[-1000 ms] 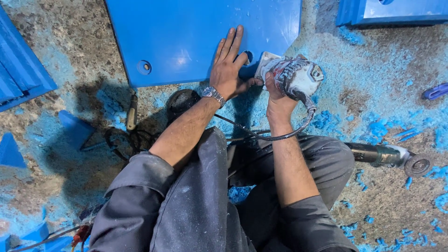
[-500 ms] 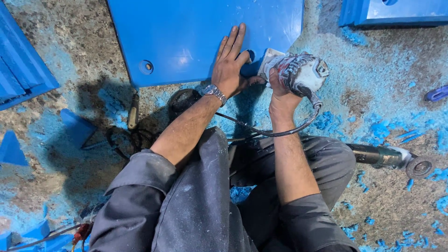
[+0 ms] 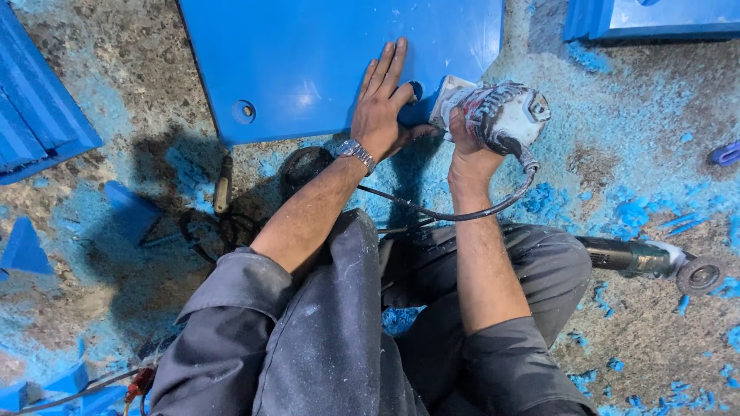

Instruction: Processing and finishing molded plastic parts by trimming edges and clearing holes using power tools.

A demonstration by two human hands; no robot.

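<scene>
A large blue flat panel [image 3: 324,62] lies on the rough floor ahead of my knees, with a round hole [image 3: 243,112] near its lower left. My left hand [image 3: 383,104], a metal watch on its wrist, presses flat on the panel's lower right part, fingers spread. My right hand [image 3: 466,150] grips a worn grey corded power tool [image 3: 501,115] whose white front end [image 3: 447,96] sits at the panel's lower right corner, right beside my left thumb. Its black cable [image 3: 462,214] loops across my lap.
A second power tool with a round disc [image 3: 655,262] lies on the floor at my right knee. Blue shavings [image 3: 632,208] litter the floor. Blue offcuts [image 3: 131,208] and stacked blue parts [image 3: 38,115] sit left; another blue piece [image 3: 655,19] lies upper right.
The tool and my right hand have shifted slightly left toward the panel's corner. My left hand stays pressed on the panel.
</scene>
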